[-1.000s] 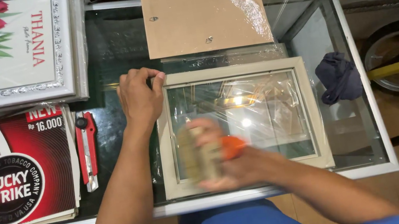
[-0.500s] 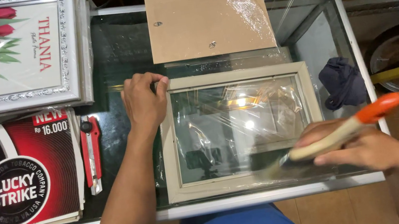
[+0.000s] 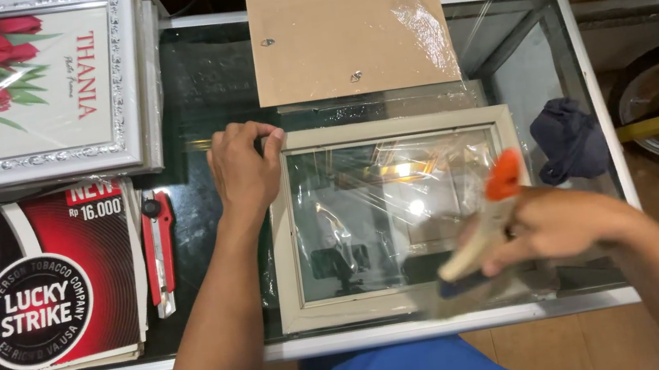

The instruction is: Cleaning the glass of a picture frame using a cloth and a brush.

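A cream picture frame (image 3: 286,244) lies flat on a glass-topped counter (image 3: 504,72), its glass pane covered with crinkled clear film (image 3: 386,211). My left hand (image 3: 245,170) rests on the frame's upper left corner, fingers curled over the edge. My right hand (image 3: 557,222) hovers over the frame's lower right corner and grips a paintbrush (image 3: 480,232) with a pale handle and orange tip. The brush bristles point down-left at the frame's bottom edge and are blurred.
A brown backing board (image 3: 346,34) lies beyond the frame. A red utility knife (image 3: 159,252) sits left of my forearm, beside a red and black poster stack (image 3: 23,291). A silver framed flower picture (image 3: 11,93) is at top left. A dark cloth (image 3: 570,136) lies at right.
My right hand swept the brush from the frame's middle out past its right edge, then back in over the lower right corner. My left hand has stayed on the upper left corner.
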